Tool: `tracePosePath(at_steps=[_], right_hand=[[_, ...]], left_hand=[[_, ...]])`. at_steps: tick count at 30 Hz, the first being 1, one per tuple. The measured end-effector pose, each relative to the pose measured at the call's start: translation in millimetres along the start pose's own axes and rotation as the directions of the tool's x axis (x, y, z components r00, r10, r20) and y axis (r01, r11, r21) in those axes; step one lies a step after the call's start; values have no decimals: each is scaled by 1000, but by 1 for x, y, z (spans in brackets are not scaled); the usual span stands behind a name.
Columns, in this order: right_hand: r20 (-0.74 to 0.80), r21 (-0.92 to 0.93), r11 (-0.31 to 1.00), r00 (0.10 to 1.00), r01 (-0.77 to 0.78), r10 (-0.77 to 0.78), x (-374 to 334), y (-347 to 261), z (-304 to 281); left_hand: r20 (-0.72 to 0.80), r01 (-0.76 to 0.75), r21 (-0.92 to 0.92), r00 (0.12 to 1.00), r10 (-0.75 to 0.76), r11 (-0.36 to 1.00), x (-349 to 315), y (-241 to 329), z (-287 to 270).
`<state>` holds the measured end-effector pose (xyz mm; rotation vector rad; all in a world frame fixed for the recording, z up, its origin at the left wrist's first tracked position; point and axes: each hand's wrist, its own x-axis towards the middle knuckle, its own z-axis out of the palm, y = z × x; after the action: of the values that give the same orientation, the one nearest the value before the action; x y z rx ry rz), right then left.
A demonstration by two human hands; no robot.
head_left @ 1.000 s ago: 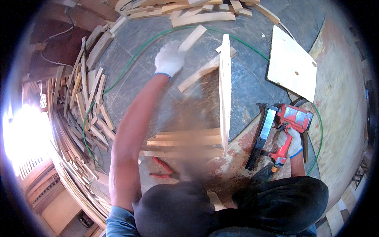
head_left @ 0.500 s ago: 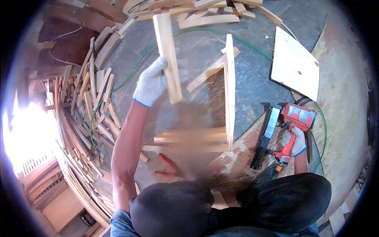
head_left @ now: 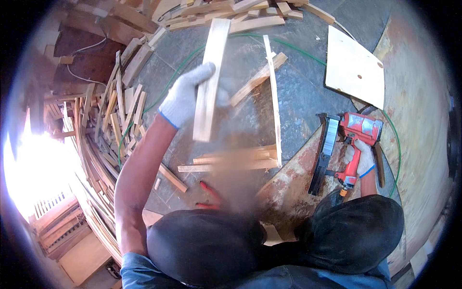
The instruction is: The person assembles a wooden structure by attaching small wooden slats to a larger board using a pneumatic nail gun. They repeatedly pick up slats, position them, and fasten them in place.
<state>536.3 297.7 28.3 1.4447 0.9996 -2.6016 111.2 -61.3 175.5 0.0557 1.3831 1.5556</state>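
Note:
My left hand (head_left: 182, 98), in a white glove, grips a short pale wooden board (head_left: 211, 82) and holds it raised, its top leaning right. A red nail gun (head_left: 360, 129) with a long dark magazine is in my gloved right hand (head_left: 364, 158), by my right knee, fingers wrapped round its handle. Between the hands, a thin pale panel (head_left: 273, 101) seems to stand on edge. Its near end meets wooden strips (head_left: 231, 166) lying crosswise, partly blurred in the view. Another wooden strip (head_left: 257, 79) lies slanted beside the panel.
Red-handled pliers (head_left: 211, 191) lie in front of my left knee. A pale board with dark spots (head_left: 356, 67) is at the far right. The green hose (head_left: 308, 57) crosses the floor. Loose wood pieces (head_left: 120, 108) pile up on the left, with more stacked lumber (head_left: 250, 23) at the back.
The board in my left hand has turned, its top swinging right and its lower end left. My right hand keeps its hold on the nail gun. The whole view has shifted slightly.

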Motion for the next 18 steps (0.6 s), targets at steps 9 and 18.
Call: tracePosePath(at_steps=[9,18], right_hand=[[45,10,1000,999,-8,7,8,1,-16],[31,38,999,999,-8,6,13,5,-26]], left_hand=[[76,402,387,883,-463,830,-74,-87,-4],[-132,479,699,816,-563,530,-114,-57,13]])
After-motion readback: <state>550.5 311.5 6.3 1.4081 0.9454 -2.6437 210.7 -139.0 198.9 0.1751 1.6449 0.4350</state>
